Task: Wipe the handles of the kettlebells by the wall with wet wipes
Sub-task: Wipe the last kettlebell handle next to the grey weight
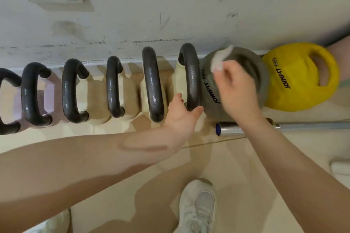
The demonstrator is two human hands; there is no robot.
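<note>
A row of dark kettlebell handles (151,83) is lined up along the wall (170,15). A white wet wipe (220,59) is pinched in the fingers of the right hand (236,89) above the grey kettlebell (210,92). The left hand (181,115) is held spread, thumb touching the base of the nearest dark handle (191,77). A yellow kettlebell (299,79) is located just beside the grey one.

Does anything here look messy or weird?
A few things. The wall above the kettlebells is scuffed with dark marks and smudges. A metal bar lies loose on the floor in front of the grey kettlebell. The kettlebells themselves stand in a neat row; nothing is spilled or tipped.
</note>
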